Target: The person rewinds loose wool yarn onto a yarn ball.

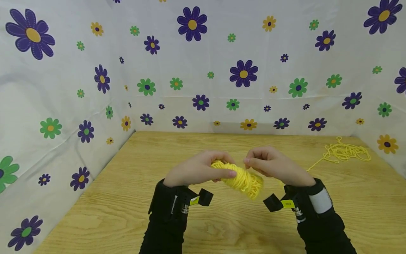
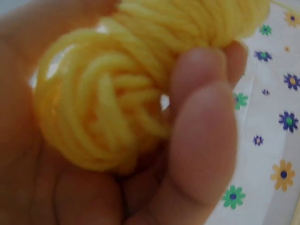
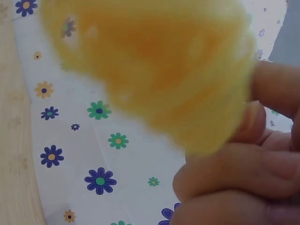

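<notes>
My left hand (image 1: 204, 167) grips one end of a bundle of yellow yarn (image 1: 244, 181), its thumb laid along the near side. In the left wrist view the coiled end of the yarn bundle (image 2: 103, 103) sits against the palm, with fingers curled round it. Just above the bundle's other end, my right hand (image 1: 277, 165) has thumb and forefinger pinched together on the yarn strand; the strand itself is hard to see at the fingertips. The blurred bundle (image 3: 159, 70) hides part of the right fingers (image 3: 239, 173) in the right wrist view.
A loose tangle of yellow yarn (image 1: 345, 151) lies at the back right of the wooden table (image 1: 127, 197). From it a strand (image 1: 315, 164) runs toward my right hand and passes behind the wrist. A white flower-patterned cloth (image 1: 215, 56) encloses the back and sides.
</notes>
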The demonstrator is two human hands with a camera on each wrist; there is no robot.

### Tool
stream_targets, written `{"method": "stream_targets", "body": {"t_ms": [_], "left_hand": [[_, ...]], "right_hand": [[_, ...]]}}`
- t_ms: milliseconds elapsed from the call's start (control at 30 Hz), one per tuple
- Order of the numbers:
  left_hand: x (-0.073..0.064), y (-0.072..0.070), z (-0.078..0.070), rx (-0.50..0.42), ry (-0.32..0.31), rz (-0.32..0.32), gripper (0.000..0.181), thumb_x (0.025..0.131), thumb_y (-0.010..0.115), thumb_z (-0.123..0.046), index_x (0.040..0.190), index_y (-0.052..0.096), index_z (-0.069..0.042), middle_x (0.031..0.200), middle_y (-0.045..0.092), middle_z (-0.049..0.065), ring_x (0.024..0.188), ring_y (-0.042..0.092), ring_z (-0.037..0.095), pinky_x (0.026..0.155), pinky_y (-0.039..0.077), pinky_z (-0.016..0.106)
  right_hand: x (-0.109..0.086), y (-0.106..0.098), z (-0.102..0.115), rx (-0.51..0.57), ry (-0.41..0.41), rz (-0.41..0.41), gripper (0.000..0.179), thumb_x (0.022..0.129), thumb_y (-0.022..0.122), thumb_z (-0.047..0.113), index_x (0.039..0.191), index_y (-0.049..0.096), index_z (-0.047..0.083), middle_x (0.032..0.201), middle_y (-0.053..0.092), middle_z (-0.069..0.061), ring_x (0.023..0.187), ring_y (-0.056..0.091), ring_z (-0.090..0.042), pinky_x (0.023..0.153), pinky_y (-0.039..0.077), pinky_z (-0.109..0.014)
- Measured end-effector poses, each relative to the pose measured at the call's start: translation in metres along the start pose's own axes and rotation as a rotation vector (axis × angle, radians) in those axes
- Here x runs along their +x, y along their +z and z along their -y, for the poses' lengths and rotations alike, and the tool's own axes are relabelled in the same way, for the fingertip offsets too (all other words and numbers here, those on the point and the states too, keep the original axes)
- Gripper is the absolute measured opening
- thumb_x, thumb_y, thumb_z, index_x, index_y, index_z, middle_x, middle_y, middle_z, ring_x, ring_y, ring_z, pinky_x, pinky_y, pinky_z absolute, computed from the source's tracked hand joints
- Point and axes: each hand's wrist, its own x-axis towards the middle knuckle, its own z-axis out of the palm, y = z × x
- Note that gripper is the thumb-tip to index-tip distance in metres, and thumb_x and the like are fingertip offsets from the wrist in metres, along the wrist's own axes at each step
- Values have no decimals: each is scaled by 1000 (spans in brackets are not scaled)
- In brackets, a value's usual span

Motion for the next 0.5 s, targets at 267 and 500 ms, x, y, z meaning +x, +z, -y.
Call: {"method": "stream_targets", "body": {"t_ms": [267,500], "left_hand": [[4,3,2,120,-56,-91,28,88,61,-34,108,59,-14,104,59,0,81,55,17,69,51,32],[6,5,4,175,-95,-219,32,88,60,-36,111,59,-14,102,61,2,79,55,19,69,50,34]], "right_hand": [[-4,0,4,28,-17,-42,21,97,46,13,89,58,-3,56,32,0,44,26,-12,42,23,-25],[-4,5,10,12,-53,-48,19,97,49,15,92,61,1,56,32,-2,43,26,-15,41,22,-27]]}}
